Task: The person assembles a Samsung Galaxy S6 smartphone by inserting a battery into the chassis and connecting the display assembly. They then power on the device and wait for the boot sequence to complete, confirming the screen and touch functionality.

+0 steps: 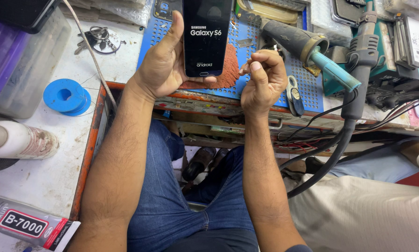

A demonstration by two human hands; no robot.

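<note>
My left hand [165, 65] holds a black smartphone [206, 32] upright above the blue perforated work mat [251, 37]; its screen is lit with a start-up logo. My right hand [263, 77] hovers just right of the phone, thumb and fingers pinched together, perhaps on something tiny that I cannot make out. Both forearms reach up over my lap in blue jeans.
A hot-air gun [307, 46] and its dark hose [354, 88] lie at the right. Small scissors [293, 95] rest on the mat. A blue spool [65, 95], keys [99, 39], a white bottle [18, 140] and a glue tube [27, 226] sit at the left. Another person's leg [359, 205] is at the lower right.
</note>
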